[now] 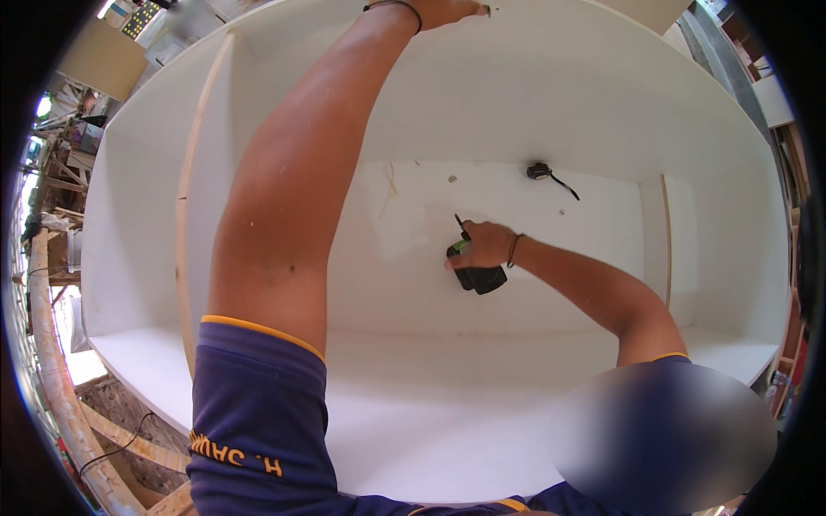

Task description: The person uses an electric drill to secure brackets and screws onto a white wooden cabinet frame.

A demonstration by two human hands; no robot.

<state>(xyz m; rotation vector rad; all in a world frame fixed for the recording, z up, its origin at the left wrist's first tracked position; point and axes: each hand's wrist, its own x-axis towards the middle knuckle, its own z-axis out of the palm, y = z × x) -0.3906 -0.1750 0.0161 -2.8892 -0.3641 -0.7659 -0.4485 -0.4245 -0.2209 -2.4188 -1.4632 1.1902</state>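
My right hand [489, 245] is wrapped round a black and green cordless drill [482, 277], low inside a large white open cabinet box [413, 378]. The drill's dark bit points away from me, up and to the left. My left arm reaches across the box to its far panel. There my left hand [443, 12] is partly cut off by the upper picture edge. Its visible fingers look closed together at the panel, and what they hold, if anything, is too small to name. Beyond the drill, a black tape measure [539, 171] with a strap lies on the inside panel.
An upright divider [194, 172] with a bare wood edge crosses the box at the left; a shorter one [666, 241] stands at the right. Thin pale strips [390, 181] lie inside. Wooden beams [129, 439] and a dark cable are outside at lower left.
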